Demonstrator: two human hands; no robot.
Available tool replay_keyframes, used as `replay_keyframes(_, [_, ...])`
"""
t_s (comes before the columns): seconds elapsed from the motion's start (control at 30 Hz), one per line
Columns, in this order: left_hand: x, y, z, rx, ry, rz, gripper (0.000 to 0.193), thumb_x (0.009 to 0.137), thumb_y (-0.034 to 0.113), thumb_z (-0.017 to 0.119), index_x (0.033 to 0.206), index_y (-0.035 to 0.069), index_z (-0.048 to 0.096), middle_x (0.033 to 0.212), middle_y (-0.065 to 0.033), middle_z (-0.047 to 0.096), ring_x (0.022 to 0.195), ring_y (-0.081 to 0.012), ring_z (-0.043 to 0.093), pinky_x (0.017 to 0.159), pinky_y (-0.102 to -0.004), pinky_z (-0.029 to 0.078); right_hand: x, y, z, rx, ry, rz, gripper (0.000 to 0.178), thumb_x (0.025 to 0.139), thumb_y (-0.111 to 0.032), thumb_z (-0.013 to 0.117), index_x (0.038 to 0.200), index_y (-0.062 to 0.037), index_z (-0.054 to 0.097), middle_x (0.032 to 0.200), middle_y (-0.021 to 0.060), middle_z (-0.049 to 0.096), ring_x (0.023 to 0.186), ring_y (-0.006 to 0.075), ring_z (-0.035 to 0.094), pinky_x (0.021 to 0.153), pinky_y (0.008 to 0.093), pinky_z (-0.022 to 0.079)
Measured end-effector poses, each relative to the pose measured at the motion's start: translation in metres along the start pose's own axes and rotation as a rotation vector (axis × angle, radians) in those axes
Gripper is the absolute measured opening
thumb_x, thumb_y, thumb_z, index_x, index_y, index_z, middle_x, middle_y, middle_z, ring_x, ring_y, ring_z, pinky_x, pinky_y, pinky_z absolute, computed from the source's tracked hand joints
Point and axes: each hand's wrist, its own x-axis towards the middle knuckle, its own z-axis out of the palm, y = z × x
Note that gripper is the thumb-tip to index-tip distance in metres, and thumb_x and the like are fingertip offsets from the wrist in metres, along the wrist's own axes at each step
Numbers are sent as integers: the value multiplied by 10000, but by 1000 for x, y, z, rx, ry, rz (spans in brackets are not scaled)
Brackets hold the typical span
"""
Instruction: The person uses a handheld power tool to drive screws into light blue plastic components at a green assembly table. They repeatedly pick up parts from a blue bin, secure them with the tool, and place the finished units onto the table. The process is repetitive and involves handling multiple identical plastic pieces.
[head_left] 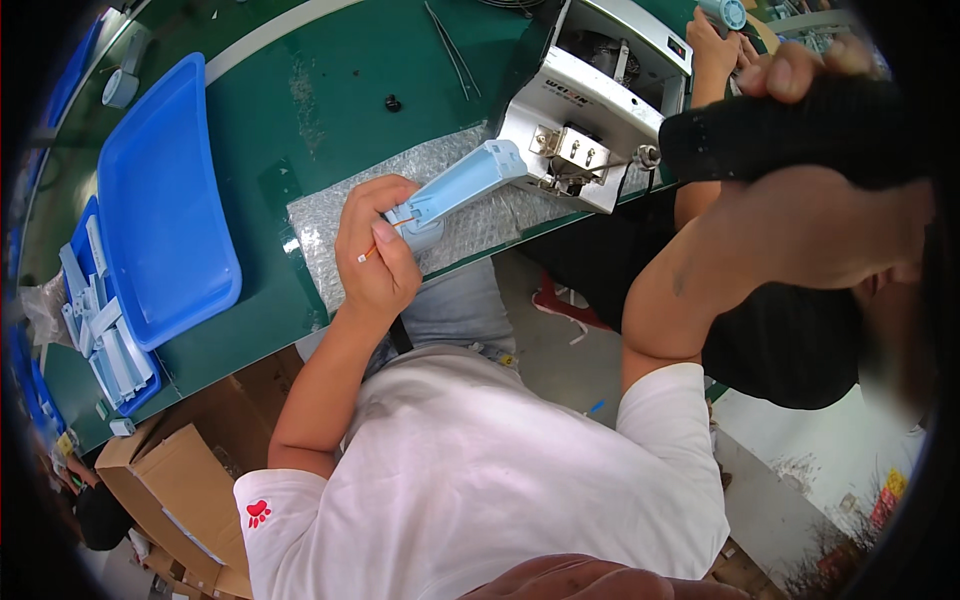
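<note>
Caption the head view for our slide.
Left hand holds a long pale blue plastic part beside a boxy silver metal machine.

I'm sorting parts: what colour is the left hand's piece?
The piece is light blue; see head view.

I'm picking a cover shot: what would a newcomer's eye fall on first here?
Probably the large, bright blue tray at the left of the green table. Then the pale blue part in the left hand, near the middle. At the picture's right, the right hand grips a black object.
</note>
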Motion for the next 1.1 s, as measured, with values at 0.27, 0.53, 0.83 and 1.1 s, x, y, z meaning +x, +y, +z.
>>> replay_keyframes(0.27, [-1, -1, 0, -5, -1, -4, 224, 974, 83, 418, 1029, -18, 610, 1019, -184, 664, 908, -336, 631, 831, -405, 506, -17, -8, 9, 201, -46, -68, 922, 814, -843, 378, 1093, 22, 532, 914, 162, 543, 756, 268, 545, 727, 372, 476])
replay_keyframes(0.53, [0, 0, -3, 0, -1, 9, 204, 914, 36, 442, 1017, -5, 613, 1018, -172, 659, 892, -340, 619, 825, -409, 500, -10, 20, 39, 141, 17, -109, 828, 858, -776, 391, 1076, 11, 526, 950, 168, 519, 728, 243, 529, 679, 361, 456])
replay_keyframes(0.83, [0, -2, -4, 10, -4, 21, 203, 906, 56, 451, 1007, -4, 616, 1030, -168, 656, 873, -339, 611, 806, -411, 497, -7, 27, 46, 151, 7, -81, 724, 907, -701, 405, 1057, -1, 519, 991, 174, 492, 697, 215, 511, 625, 348, 434])
replay_keyframes(1.1, [-2, -2, -5, 26, -16, 28, 222, 933, 64, 424, 1026, -20, 608, 1036, -185, 655, 891, -334, 619, 818, -403, 497, -20, 37, 51, 131, 95, -207, 718, 951, -666, 381, 1012, 38, 508, 981, 173, 499, 675, 209, 503, 578, 328, 424])
